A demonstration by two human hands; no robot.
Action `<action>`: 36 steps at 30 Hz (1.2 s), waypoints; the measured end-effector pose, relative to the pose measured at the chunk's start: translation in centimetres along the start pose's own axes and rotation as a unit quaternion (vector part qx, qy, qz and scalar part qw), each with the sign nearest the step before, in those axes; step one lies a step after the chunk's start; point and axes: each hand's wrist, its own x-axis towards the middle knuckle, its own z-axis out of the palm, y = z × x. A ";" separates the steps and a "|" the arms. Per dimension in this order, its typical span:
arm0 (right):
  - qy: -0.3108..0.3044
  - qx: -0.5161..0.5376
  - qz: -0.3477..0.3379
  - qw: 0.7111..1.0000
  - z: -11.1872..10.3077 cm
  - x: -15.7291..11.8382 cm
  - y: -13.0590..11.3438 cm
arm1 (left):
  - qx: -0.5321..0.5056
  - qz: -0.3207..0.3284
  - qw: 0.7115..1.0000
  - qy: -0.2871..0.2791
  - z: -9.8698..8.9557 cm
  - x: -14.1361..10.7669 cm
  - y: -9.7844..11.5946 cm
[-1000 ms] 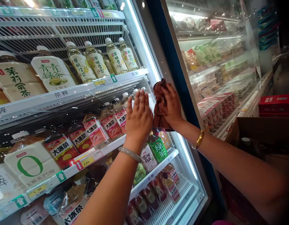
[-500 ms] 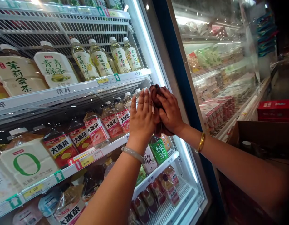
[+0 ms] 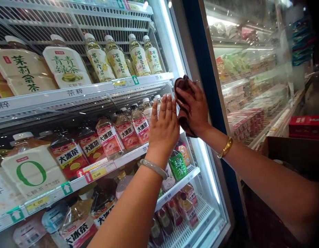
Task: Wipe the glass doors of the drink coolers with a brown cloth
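Note:
My left hand [image 3: 164, 129] lies flat against the glass door [image 3: 102, 103] of a lit drinks cooler, fingers stretched upward. Just to its right, my right hand [image 3: 195, 108] presses a dark brown cloth [image 3: 184, 88] to the glass near the door's right side. The cloth is bunched under my fingers and hangs a little below the palm. Behind the glass, bottles of iced tea [image 3: 110, 137] with red labels stand on the middle shelf. Pale yellow drink bottles [image 3: 140, 58] are on the shelf above. My left hand hides part of the middle row.
A light strip [image 3: 175, 41] and the dark blue cabinet edge [image 3: 203, 58] run down the right of the cooler. Further right is another glass-fronted chiller [image 3: 247, 82] with packaged goods. An open cardboard box [image 3: 299, 148] and a red box [image 3: 308, 125] stand at the right.
My right hand has moved the cloth up and slightly right across the glass, apart from my left hand. The left hand stays flat on the glass. The view has shifted slightly.

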 end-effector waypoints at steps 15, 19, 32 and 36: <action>0.045 -0.066 -0.065 0.995 -0.4 0.2 0.5 | 0.005 0.015 1.000 0.017 0.3 -0.3 -0.3; -0.024 -0.058 -0.128 0.990 -1.9 -5.5 0.1 | 0.005 0.015 1.000 0.011 0.1 -0.3 -0.2; 0.028 -0.084 -0.070 0.994 -1.1 -1.1 1.9 | 0.030 0.019 0.999 0.010 0.4 -0.2 -0.2; -0.022 -0.072 -0.143 0.987 -3.2 -6.3 3.7 | 0.062 0.030 0.998 0.005 0.4 -0.3 -0.3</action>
